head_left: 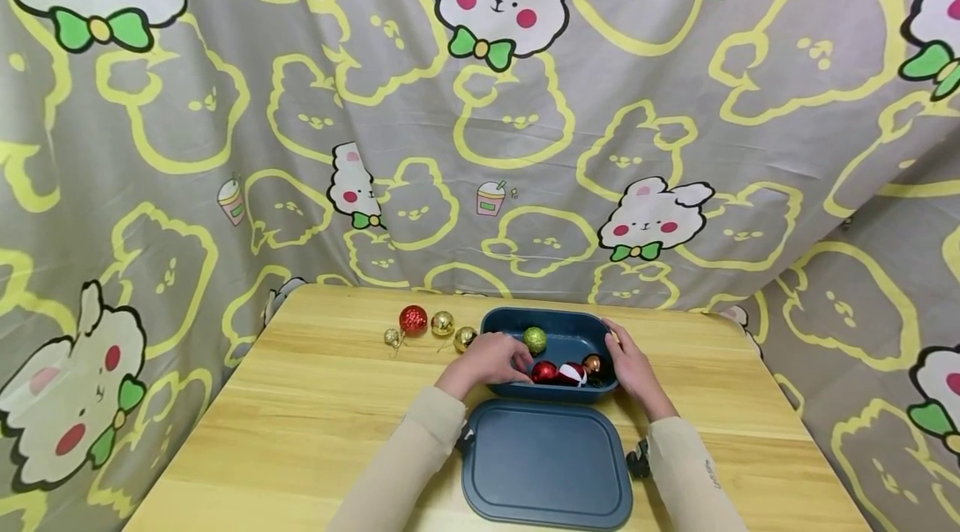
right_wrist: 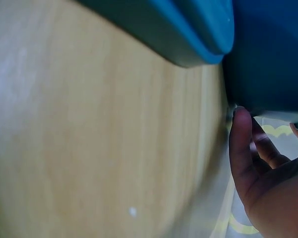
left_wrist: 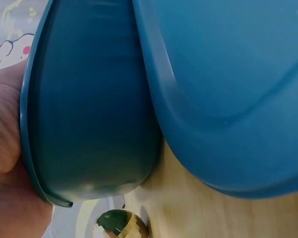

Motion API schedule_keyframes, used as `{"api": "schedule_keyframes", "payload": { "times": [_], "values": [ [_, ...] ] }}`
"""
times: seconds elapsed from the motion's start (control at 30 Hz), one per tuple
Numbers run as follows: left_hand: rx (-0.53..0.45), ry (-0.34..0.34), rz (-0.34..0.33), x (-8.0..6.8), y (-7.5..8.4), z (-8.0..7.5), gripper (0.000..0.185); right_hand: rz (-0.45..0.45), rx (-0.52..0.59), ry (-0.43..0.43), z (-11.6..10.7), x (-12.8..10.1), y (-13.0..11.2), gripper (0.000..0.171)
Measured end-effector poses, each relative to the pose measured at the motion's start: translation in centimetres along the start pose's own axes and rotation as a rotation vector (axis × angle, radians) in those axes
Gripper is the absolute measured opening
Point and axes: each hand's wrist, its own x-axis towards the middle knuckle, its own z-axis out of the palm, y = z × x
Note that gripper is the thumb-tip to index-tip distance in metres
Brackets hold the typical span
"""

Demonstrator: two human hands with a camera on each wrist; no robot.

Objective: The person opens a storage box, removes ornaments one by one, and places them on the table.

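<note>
A dark blue box [head_left: 577, 323] stands on the table with several ornament balls inside: a glittery green ball [head_left: 535, 339], a red ball [head_left: 544, 371], a red-and-white ball [head_left: 572, 373] and a copper ball [head_left: 592, 363]. My left hand [head_left: 495, 357] reaches over the box's left end, fingers bent down inside beside the red ball. I cannot tell whether those fingers hold anything. In the left wrist view the box wall hides the fingertips. My right hand [head_left: 632, 361] rests against the right end of the box; its thumb [right_wrist: 241, 131] touches the outer wall.
The flat blue lid [head_left: 547, 465] lies in front of the box. Left of the box sit a red glitter ball [head_left: 413, 320], a gold ball [head_left: 442, 323], a shiny gold ball [head_left: 465, 338] and a small gold ball [head_left: 392, 337]. A patterned curtain [head_left: 525, 132] hangs behind the wooden table [head_left: 300, 399].
</note>
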Motion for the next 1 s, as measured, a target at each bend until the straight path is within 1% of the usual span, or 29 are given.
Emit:
{"api": "schedule_keyframes", "payload": {
  "times": [0.2,0.3,0.43,0.53,0.63,0.8,0.9,1.0],
  "values": [
    [-0.055,-0.028,0.007,0.2,-0.2,0.0,0.018,-0.003,-0.009,0.002,0.1,-0.1,0.1,0.054],
    [-0.069,-0.016,0.007,0.3,-0.3,0.2,0.016,-0.004,0.003,0.006,0.2,0.0,0.1,0.053],
    [-0.083,0.031,0.011,0.3,-0.5,0.4,0.015,-0.006,0.009,0.011,0.1,0.1,0.1,0.053],
    [-0.117,0.068,0.01,0.3,-0.7,0.7,0.015,-0.006,0.004,0.008,0.1,0.1,0.1,0.054],
    [-0.188,0.106,0.009,0.1,-0.9,1.0,0.015,0.0,0.006,0.003,0.0,0.0,0.0,0.054],
    [-0.341,0.172,0.017,-0.3,-1.2,1.1,0.019,-0.006,-0.005,0.009,0.0,0.1,0.0,0.054],
    [-0.388,0.196,0.023,-0.4,-1.2,1.1,0.02,-0.007,-0.005,0.013,0.0,0.2,0.1,0.053],
    [-0.428,0.217,0.014,-0.6,-1.2,1.2,0.022,-0.004,-0.003,0.007,-0.1,0.3,0.1,0.053]
  ]
}}
